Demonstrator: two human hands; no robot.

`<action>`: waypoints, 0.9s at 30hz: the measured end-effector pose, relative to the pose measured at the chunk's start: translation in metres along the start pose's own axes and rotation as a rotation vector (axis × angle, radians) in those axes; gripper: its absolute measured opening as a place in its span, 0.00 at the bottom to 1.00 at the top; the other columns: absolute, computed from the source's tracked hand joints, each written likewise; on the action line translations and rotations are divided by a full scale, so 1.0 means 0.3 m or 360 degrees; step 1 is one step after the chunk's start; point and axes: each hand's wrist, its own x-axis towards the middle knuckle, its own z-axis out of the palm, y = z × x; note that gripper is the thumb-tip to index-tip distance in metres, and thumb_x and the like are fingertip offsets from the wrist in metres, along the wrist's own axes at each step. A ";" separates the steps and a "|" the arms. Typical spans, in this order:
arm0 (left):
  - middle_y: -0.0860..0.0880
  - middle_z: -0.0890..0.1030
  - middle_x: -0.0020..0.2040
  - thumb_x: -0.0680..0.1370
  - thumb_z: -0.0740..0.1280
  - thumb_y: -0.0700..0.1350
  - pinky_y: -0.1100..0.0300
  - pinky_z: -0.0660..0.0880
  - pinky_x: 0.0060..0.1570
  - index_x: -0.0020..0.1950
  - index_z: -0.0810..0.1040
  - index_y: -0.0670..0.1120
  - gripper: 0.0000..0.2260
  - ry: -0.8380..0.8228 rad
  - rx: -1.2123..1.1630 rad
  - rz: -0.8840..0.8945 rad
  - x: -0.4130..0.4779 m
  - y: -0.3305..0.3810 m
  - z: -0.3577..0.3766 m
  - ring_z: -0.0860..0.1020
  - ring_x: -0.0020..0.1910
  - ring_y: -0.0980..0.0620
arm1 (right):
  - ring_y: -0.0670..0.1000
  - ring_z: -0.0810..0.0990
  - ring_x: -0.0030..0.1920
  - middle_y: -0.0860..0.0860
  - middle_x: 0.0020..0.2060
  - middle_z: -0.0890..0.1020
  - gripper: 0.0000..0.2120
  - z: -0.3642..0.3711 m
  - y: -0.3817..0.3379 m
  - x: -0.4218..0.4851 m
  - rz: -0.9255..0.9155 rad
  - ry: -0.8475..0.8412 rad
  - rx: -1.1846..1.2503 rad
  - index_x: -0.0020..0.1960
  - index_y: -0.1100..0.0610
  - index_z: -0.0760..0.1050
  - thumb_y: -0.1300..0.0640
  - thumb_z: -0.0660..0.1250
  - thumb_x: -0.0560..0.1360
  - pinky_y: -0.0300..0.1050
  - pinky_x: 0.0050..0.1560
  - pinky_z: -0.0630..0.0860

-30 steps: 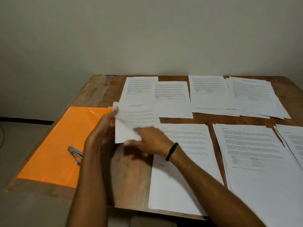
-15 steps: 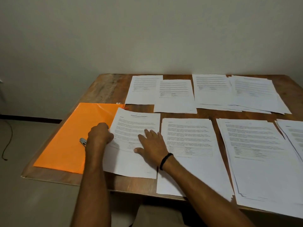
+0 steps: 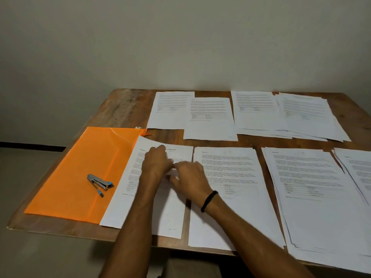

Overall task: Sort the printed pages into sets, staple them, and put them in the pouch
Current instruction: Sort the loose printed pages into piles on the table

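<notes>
The orange pouch (image 3: 80,167) is lying flat at the left edge of the tabletop (image 3: 124,109), with a little silver stapler (image 3: 99,183) with blue ends sitting on top of it. The front sheet (image 3: 128,197) overlaps the pouch's right edge, top corner curled up a bit. More printed stacks (image 3: 321,217) sit to its right, and a back row of pages (image 3: 170,111) lies behind.

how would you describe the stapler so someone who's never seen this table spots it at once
Start at the wooden table and find the flat orange pouch at its left front corner. The stapler lies on top of that pouch, towards its right edge. It is the only metal thing in view, silver with blue ends, where its neighbours are white printed pages.
</notes>
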 end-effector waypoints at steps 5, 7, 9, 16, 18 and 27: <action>0.43 0.79 0.63 0.79 0.70 0.46 0.54 0.73 0.57 0.65 0.75 0.43 0.16 0.0036 -0.0119 -0.0032 0.065 0.070 0.001 0.78 0.61 0.43 | 0.60 0.81 0.56 0.59 0.54 0.83 0.16 -0.104 0.208 0.216 0.0381 0.0312 0.0296 0.60 0.62 0.77 0.50 0.67 0.80 0.51 0.56 0.76; 0.43 0.79 0.62 0.79 0.70 0.45 0.55 0.73 0.56 0.64 0.75 0.44 0.15 0.0036 -0.0163 -0.0013 0.087 0.092 0.012 0.78 0.60 0.43 | 0.61 0.76 0.64 0.60 0.63 0.79 0.23 -0.126 0.299 0.306 0.0422 0.0285 0.0255 0.66 0.63 0.73 0.49 0.69 0.78 0.53 0.66 0.71; 0.44 0.79 0.61 0.79 0.71 0.46 0.56 0.73 0.55 0.64 0.75 0.46 0.15 0.0019 -0.0191 0.0001 0.105 0.109 0.023 0.79 0.59 0.44 | 0.61 0.65 0.74 0.59 0.73 0.70 0.32 -0.134 0.383 0.375 0.0446 0.0154 0.0123 0.74 0.60 0.66 0.44 0.69 0.77 0.57 0.75 0.60; 0.46 0.81 0.57 0.79 0.70 0.46 0.58 0.71 0.50 0.58 0.77 0.46 0.09 0.0047 -0.0252 0.0057 0.158 0.099 0.055 0.80 0.54 0.46 | 0.60 0.79 0.52 0.58 0.48 0.83 0.19 -0.100 0.488 0.471 0.0443 0.0102 0.0032 0.42 0.59 0.75 0.43 0.69 0.77 0.53 0.58 0.74; 0.46 0.81 0.58 0.79 0.71 0.46 0.57 0.73 0.52 0.59 0.77 0.46 0.10 0.0071 -0.0268 0.0055 0.166 0.099 0.057 0.80 0.55 0.46 | 0.58 0.82 0.44 0.57 0.40 0.83 0.18 -0.103 0.475 0.479 0.0542 0.0174 0.0171 0.40 0.63 0.78 0.48 0.74 0.74 0.48 0.47 0.78; 0.45 0.82 0.58 0.78 0.71 0.43 0.57 0.72 0.50 0.61 0.79 0.43 0.12 0.0163 -0.0399 0.0137 0.147 0.143 0.038 0.80 0.56 0.44 | 0.58 0.83 0.49 0.58 0.47 0.85 0.11 -0.084 0.439 0.472 0.0637 0.0271 0.0308 0.50 0.62 0.83 0.55 0.75 0.74 0.49 0.49 0.80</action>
